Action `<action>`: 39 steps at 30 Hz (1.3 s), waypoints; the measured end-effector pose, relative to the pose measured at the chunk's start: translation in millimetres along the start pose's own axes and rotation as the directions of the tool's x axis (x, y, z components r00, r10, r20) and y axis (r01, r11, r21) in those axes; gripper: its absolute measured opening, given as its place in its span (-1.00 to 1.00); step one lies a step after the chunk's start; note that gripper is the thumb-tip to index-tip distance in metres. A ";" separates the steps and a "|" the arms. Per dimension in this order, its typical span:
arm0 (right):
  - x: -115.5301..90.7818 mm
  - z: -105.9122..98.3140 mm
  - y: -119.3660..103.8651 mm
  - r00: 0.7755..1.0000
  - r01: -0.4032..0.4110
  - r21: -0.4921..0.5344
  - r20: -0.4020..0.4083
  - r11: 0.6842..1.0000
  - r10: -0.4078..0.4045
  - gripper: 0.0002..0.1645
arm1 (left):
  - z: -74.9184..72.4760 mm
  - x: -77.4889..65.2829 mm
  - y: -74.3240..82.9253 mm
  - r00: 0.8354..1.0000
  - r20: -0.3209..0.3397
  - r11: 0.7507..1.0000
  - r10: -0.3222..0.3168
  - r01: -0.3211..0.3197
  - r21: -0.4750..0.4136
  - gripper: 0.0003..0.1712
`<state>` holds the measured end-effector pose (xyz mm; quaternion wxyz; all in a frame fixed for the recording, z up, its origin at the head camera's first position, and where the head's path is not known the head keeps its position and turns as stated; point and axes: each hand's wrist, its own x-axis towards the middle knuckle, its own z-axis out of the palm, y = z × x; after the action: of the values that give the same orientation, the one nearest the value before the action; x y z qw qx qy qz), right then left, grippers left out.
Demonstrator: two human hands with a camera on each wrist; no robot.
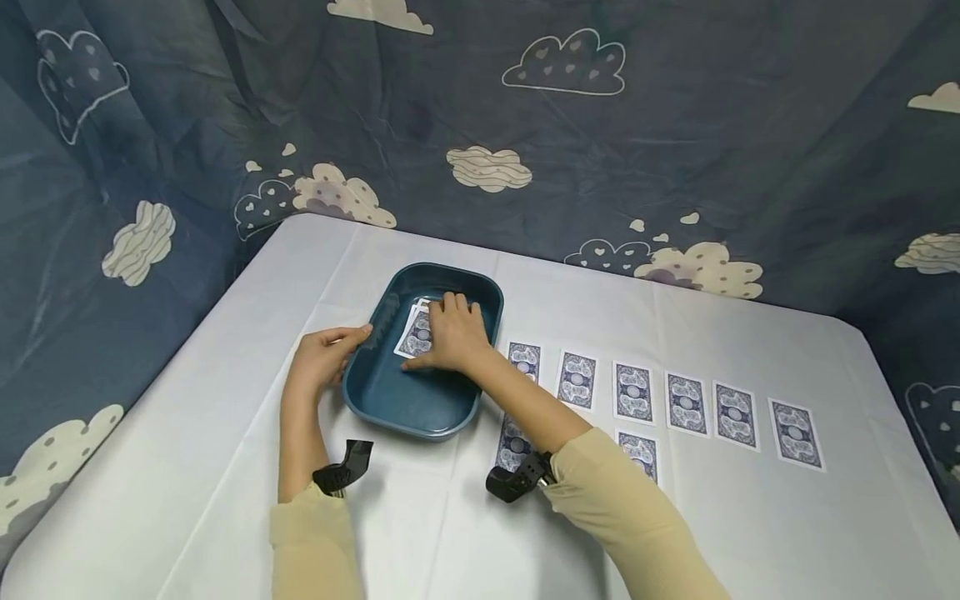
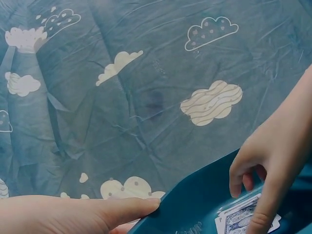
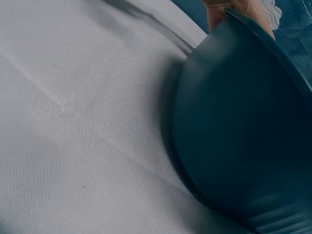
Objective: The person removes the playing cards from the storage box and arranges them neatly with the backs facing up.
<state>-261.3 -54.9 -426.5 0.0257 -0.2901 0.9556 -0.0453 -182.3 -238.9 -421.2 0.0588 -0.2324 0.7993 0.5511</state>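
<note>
A blue plastic basin (image 1: 420, 412) stands on the white-covered table, tilted in neither wrist view as far as I can tell. My left hand (image 1: 321, 358) holds its left rim, with the thumb on top in the left wrist view and the other fingers mostly hidden. Inside the basin lies a small, uneven stack of playing cards (image 1: 417, 335), blue patterned backs up. Over the stack's right side is my right hand (image 1: 450, 335), thumb and fingers spread apart. The thumb is close to the cards' near edge; whether it presses them is unclear.
To the right of the basin, several face-down cards (image 1: 632, 392) lie in a row on the white tablecloth (image 1: 750, 517). Nearer me are a card (image 1: 637, 455) and another card (image 1: 514, 446) partly behind my right forearm. A dark cloud-patterned cloth (image 1: 562, 167) hangs behind the table.
</note>
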 end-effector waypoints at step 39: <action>2.0 -2.8 0.3 0.981 -0.092 0.109 0.180 0.990 0.071 0.24 | 0.9 4.6 2.5 0.997 -0.075 0.996 0.031 -0.037 -0.078 -0.54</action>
<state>-263.3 -55.6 -423.8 0.1284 -0.2516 0.9564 -0.0743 -187.6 -238.8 -421.1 0.0107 -0.2412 0.7821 0.5745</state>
